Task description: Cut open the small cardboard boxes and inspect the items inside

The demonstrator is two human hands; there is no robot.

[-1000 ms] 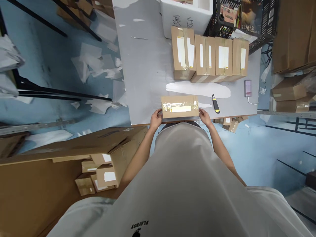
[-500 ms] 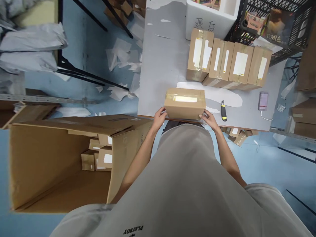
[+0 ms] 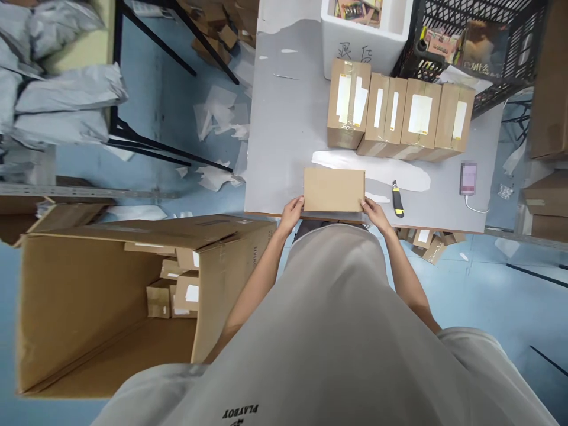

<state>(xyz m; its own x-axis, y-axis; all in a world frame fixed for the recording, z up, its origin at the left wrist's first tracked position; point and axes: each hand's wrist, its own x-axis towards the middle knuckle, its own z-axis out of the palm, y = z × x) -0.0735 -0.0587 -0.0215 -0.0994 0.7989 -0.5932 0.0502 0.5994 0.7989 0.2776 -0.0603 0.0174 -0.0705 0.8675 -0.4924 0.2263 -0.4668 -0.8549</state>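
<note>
A small brown cardboard box [image 3: 334, 190] is held at the front edge of the grey table, a plain face without a label turned up to me. My left hand [image 3: 291, 214] grips its left end, and my right hand [image 3: 375, 214] grips the right end, fingers closed at the lower corners. The fingertips under the box are hidden. Right of my right hand lies a yellow and black utility knife [image 3: 397, 200]. Behind the box, a white torn patch [image 3: 373, 168] shows on the tabletop.
Several labelled cartons [image 3: 419, 112] stand in a row at the back, before a white foam box [image 3: 366, 44] and a black crate [image 3: 488, 89]. A phone [image 3: 468, 179] with a cable lies on the right. At lower left, a large open carton [image 3: 84, 296] holds smaller boxes.
Between my hands the box has turned over: its taped, labelled top no longer shows and a plain face is up. The whole view has shifted slightly.
</note>
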